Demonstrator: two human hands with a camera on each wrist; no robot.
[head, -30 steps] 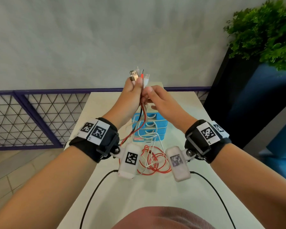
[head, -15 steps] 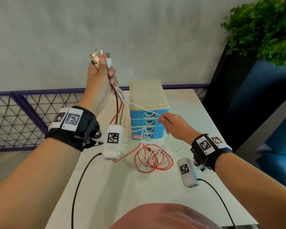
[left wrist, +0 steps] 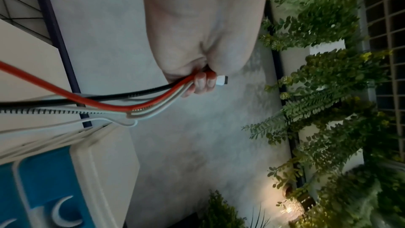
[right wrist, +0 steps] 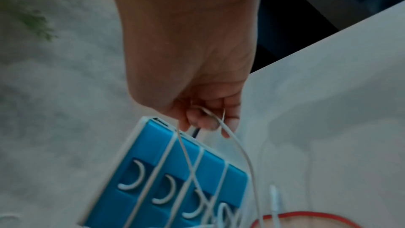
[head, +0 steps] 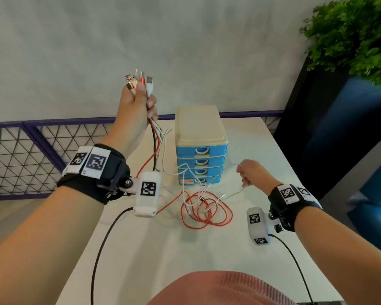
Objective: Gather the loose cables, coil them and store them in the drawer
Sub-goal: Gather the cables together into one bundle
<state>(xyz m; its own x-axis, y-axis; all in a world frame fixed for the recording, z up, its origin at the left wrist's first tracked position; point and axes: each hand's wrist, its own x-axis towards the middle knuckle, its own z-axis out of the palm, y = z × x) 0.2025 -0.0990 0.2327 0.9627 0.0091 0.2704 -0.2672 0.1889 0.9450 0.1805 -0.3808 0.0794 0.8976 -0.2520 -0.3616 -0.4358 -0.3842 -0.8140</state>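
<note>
**Tangle risk while drawing out the white cable**

Could snag: red cable (head: 207,211) looped in a heap on the table (head: 141,249), white cable (head: 186,167) threaded through it and draped across the drawer unit (head: 199,150); a hard pull likely to knot the heap or tug the unit. Left hand (head: 134,104) raised, fist closed round the cable plugs (head: 139,81), cords hanging below. Right hand (head: 250,172) low, right of the drawers, pinching one white strand. All drawers shut.
</note>
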